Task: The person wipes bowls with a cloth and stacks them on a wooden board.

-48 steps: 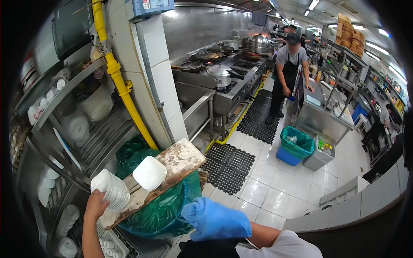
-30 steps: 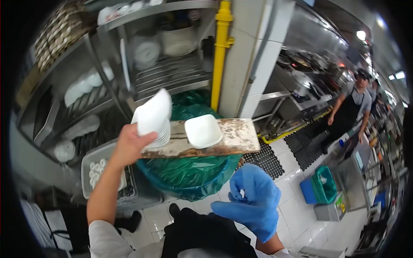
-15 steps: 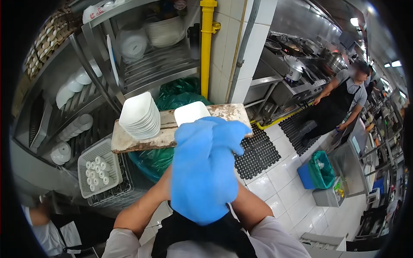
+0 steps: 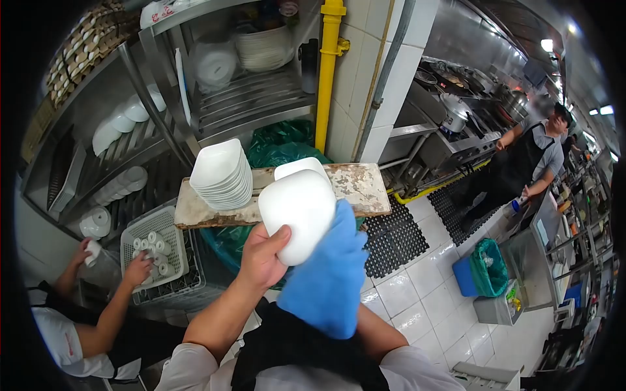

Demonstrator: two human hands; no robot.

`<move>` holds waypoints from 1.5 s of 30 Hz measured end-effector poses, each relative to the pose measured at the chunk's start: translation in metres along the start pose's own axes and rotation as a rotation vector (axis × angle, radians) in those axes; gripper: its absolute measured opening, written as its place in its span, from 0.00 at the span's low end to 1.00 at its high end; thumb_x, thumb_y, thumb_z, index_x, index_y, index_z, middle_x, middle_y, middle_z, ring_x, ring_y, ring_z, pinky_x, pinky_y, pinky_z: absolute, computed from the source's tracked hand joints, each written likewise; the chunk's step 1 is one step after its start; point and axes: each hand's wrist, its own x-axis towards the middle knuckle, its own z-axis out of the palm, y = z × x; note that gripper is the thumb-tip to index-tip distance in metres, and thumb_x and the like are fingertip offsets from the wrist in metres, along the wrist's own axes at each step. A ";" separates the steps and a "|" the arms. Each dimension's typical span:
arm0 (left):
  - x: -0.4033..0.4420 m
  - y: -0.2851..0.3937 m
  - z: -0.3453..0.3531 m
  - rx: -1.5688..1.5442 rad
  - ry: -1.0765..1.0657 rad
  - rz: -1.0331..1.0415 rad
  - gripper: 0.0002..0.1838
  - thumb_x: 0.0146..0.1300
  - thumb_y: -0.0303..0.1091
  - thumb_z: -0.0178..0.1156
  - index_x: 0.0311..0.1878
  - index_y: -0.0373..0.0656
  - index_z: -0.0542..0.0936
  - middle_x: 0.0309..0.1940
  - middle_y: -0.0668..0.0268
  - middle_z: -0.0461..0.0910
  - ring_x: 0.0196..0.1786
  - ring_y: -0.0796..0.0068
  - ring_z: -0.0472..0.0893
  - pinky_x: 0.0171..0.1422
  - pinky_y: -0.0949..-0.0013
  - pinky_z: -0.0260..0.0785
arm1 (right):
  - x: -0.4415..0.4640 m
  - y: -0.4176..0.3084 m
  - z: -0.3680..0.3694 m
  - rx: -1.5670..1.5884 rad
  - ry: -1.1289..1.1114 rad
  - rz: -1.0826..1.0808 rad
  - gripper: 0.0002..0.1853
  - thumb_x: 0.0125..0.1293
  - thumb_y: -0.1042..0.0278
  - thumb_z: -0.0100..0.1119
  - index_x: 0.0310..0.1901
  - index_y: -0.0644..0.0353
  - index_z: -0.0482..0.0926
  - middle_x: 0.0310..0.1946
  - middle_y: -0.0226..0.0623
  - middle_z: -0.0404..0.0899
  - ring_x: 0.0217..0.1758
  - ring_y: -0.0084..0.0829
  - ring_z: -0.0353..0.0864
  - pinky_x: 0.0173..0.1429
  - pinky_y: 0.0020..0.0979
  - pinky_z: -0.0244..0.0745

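Observation:
My left hand grips a white square dish by its near left edge, thumb on the face turned toward me. A blue cloth covers my right hand and presses along the dish's right edge; the fingers beneath are hidden. Just behind the held dish, another white dish rests on a worn wooden board, partly blocked from sight. To its left on the same board stands a tall stack of matching white dishes.
Metal shelves with crockery rise behind and left. At lower left, a person's hand reaches into a basket of small white cylinders. Another person stands by the stoves at right. A yellow pipe runs up the wall.
The cloth, earlier bundled over both hands, has moved right and down, uncovering my left hand and the dish. The person at left has brought their hands to the basket.

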 end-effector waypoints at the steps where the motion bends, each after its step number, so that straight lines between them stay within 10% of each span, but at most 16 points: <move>1: 0.002 -0.004 0.002 -0.007 0.057 0.020 0.16 0.69 0.30 0.56 0.57 0.33 0.76 0.52 0.58 0.80 0.53 0.69 0.80 0.61 0.63 0.71 | -0.005 -0.006 0.006 -0.032 -0.002 -0.047 0.27 0.43 0.73 0.62 0.49 0.65 0.70 0.42 0.46 0.71 0.46 0.49 0.72 0.51 0.43 0.66; 11: -0.030 -0.008 0.001 0.649 -0.097 0.004 0.13 0.69 0.37 0.59 0.43 0.35 0.83 0.33 0.71 0.83 0.35 0.84 0.76 0.40 0.75 0.70 | 0.006 0.044 -0.010 0.092 -0.161 0.056 0.24 0.46 0.74 0.61 0.49 0.65 0.71 0.41 0.47 0.72 0.46 0.49 0.73 0.50 0.43 0.67; 17: -0.028 -0.004 -0.007 0.199 -0.168 -0.026 0.34 0.65 0.40 0.61 0.68 0.31 0.63 0.64 0.52 0.71 0.65 0.56 0.72 0.71 0.53 0.63 | 0.011 0.064 -0.027 0.077 -0.150 0.145 0.23 0.47 0.74 0.60 0.49 0.64 0.71 0.40 0.48 0.73 0.46 0.49 0.74 0.49 0.42 0.68; 25: -0.015 -0.028 -0.043 0.411 0.136 -0.086 0.31 0.73 0.55 0.47 0.68 0.41 0.63 0.63 0.59 0.70 0.61 0.58 0.76 0.62 0.56 0.70 | -0.005 0.036 -0.070 -0.055 -0.197 0.231 0.20 0.47 0.70 0.61 0.45 0.62 0.74 0.38 0.49 0.75 0.40 0.48 0.76 0.41 0.42 0.71; 27: -0.026 -0.022 -0.034 0.244 0.157 -0.455 0.38 0.68 0.66 0.45 0.68 0.44 0.64 0.60 0.58 0.73 0.55 0.63 0.79 0.59 0.54 0.74 | -0.012 0.029 -0.067 -0.215 -0.080 0.205 0.18 0.45 0.66 0.63 0.40 0.60 0.76 0.36 0.48 0.76 0.34 0.46 0.77 0.34 0.43 0.72; 31: -0.027 -0.022 -0.015 -0.099 0.203 -0.477 0.44 0.64 0.73 0.42 0.68 0.43 0.65 0.64 0.53 0.71 0.58 0.55 0.78 0.61 0.52 0.73 | -0.022 0.019 -0.046 0.030 -0.120 0.002 0.15 0.46 0.65 0.62 0.37 0.59 0.76 0.32 0.45 0.76 0.31 0.46 0.77 0.32 0.43 0.72; 36: -0.032 -0.028 -0.050 0.107 0.180 -0.519 0.29 0.67 0.44 0.51 0.66 0.34 0.67 0.59 0.52 0.76 0.61 0.54 0.75 0.68 0.54 0.65 | -0.029 0.009 -0.046 0.451 -0.334 -0.070 0.12 0.48 0.63 0.61 0.34 0.58 0.77 0.27 0.42 0.75 0.28 0.45 0.77 0.31 0.43 0.71; 41: -0.038 -0.041 -0.062 0.055 0.143 -0.470 0.31 0.71 0.49 0.47 0.68 0.35 0.65 0.62 0.51 0.72 0.64 0.53 0.73 0.70 0.53 0.64 | -0.028 0.026 -0.043 0.580 -0.404 0.000 0.10 0.49 0.62 0.60 0.31 0.58 0.77 0.23 0.39 0.75 0.26 0.44 0.76 0.30 0.43 0.71; 43: -0.039 -0.045 -0.055 0.052 0.157 -0.412 0.32 0.72 0.52 0.45 0.69 0.37 0.63 0.64 0.51 0.70 0.65 0.52 0.72 0.71 0.52 0.63 | -0.033 0.042 -0.028 0.059 0.138 -0.238 0.14 0.49 0.62 0.64 0.37 0.57 0.77 0.29 0.37 0.77 0.30 0.44 0.77 0.43 0.42 0.73; 45: -0.038 -0.044 -0.042 0.068 0.091 -0.287 0.32 0.74 0.52 0.42 0.70 0.35 0.60 0.66 0.51 0.68 0.66 0.55 0.71 0.71 0.54 0.61 | -0.031 0.039 -0.016 -0.082 0.132 -0.172 0.14 0.49 0.62 0.64 0.36 0.57 0.77 0.29 0.37 0.77 0.30 0.44 0.77 0.42 0.42 0.73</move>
